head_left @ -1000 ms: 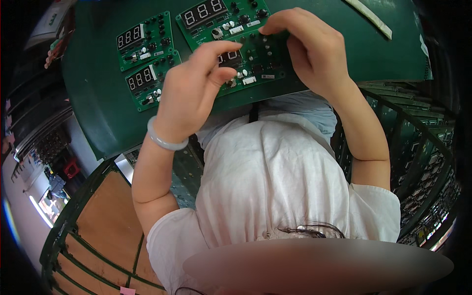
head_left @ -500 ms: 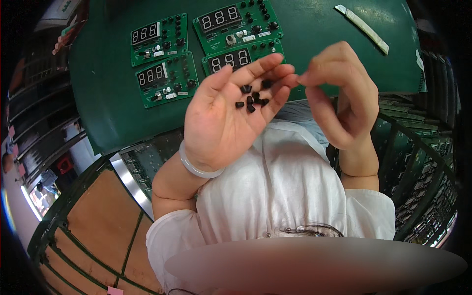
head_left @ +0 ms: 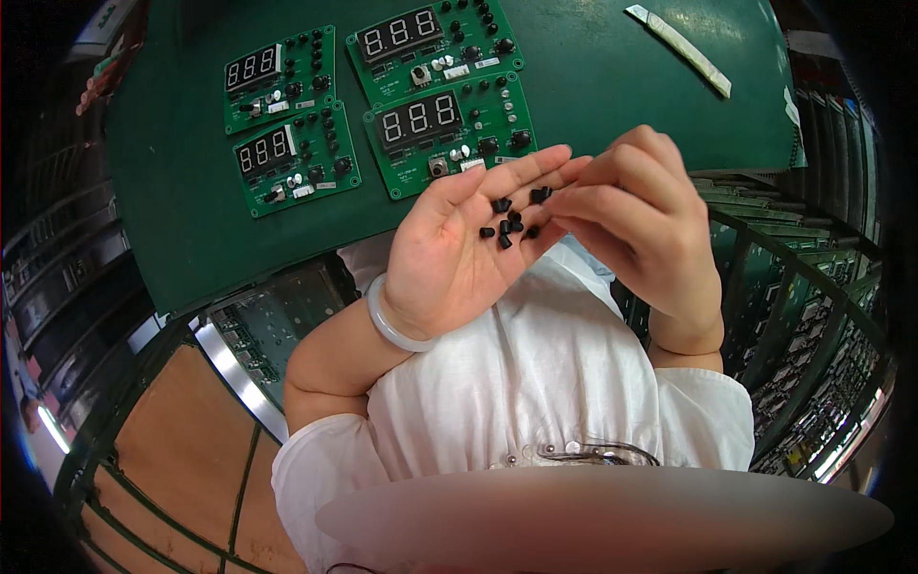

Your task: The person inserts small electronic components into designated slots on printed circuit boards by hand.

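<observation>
My left hand [head_left: 445, 249] lies palm up with its fingers stretched out, cradling several small black caps [head_left: 506, 228] in the palm and on the fingers. Over its fingertips, my right hand [head_left: 641, 206] is closed in a pinch. Its fingertips touch the spot beside another black cap [head_left: 541, 194] on the left fingers; what they grip is hidden. Just beyond my left hand is a green circuit board [head_left: 449, 134] with a three-digit display. Pale button stems [head_left: 510, 107] show at its right side, beside black-capped ones.
Three more display boards lie on the green table: one at the far middle [head_left: 421, 67], one at the far left [head_left: 277, 91], one at the near left [head_left: 296, 182]. A pale, flat strip [head_left: 679, 50] rests at the far right. Racks of circuit boards [head_left: 813, 335] stand at my right.
My right hand has come down and left onto the left fingertips. The left hand has shifted slightly nearer and right, uncovering more of the near right board.
</observation>
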Motion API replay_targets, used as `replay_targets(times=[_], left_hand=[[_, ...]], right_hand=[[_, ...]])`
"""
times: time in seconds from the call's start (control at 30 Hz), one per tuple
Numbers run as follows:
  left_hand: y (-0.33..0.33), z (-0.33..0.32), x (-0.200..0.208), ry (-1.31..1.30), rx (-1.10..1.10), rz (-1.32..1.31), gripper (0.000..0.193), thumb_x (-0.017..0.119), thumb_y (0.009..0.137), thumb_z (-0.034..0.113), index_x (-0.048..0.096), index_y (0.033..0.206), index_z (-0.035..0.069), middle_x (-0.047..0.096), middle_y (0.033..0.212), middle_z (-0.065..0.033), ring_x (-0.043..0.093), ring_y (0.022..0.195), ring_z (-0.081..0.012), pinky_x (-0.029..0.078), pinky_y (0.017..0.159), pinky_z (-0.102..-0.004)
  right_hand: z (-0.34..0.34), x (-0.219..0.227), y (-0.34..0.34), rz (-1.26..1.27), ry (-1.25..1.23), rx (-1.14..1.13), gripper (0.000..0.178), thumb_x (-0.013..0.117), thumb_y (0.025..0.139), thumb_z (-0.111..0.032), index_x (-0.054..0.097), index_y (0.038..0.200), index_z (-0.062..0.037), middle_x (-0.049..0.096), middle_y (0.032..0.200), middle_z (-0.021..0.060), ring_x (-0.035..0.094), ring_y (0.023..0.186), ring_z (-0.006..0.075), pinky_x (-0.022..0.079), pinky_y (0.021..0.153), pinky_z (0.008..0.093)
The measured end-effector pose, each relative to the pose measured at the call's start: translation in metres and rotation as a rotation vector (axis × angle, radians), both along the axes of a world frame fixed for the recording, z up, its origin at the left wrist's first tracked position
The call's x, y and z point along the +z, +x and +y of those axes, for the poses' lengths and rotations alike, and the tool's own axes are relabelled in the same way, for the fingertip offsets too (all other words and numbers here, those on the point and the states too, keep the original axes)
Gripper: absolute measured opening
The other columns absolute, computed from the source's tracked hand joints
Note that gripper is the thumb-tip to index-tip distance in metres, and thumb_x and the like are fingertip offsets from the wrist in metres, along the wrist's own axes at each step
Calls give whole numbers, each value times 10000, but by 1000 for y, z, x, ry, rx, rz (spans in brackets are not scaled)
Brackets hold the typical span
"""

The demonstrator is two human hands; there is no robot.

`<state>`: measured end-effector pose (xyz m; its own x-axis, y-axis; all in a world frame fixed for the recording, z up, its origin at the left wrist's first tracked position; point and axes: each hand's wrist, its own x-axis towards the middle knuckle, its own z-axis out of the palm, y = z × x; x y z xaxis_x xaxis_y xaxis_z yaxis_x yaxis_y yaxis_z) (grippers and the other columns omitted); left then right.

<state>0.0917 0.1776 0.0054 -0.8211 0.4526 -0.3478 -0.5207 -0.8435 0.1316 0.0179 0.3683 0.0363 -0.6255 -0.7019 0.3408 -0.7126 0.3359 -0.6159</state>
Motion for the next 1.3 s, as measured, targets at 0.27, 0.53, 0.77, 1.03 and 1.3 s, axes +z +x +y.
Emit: replay_targets(times=[0.27,0.53,0.77,1.03,1.3], left_hand=[[10,5,-15,130,8,71,620,280,1075,365,340,1550,-30,532,1402,-96,514,1249,-182,331,1190,-375],[12,5,-29,232,24,131,553,289,1067,298,410,1506,-15,551,1354,-83,527,1227,-182,368,1167,-374],[11,7,-24,245,23,35,507,300,1069,276,438,1482,16,578,1296,-73,543,1206,-163,404,1122,-374],[9,9,-15,85,-28,-16,532,285,1075,278,384,1537,35,586,1246,-34,550,1162,-136,422,1091,-341],[16,18,-40,290,33,55,514,315,1071,325,431,1499,67,576,1342,-40,538,1238,-147,391,1113,-352]], right_hand=[[-6,6,4,91,245,117,267,685,662,-56,666,924,-4,605,933,84,576,834,266,512,715,361],[-9,3,-7,113,289,223,264,649,717,-84,603,962,4,538,903,92,552,848,266,505,790,346],[-17,-14,1,125,115,216,302,646,712,-71,611,997,20,573,958,113,577,876,283,524,793,362],[-14,-1,-4,32,168,261,273,687,678,-45,628,936,24,607,922,117,603,833,284,537,735,360],[-19,2,-2,184,338,310,182,645,682,-80,574,832,-6,540,814,88,569,804,260,516,759,346]])
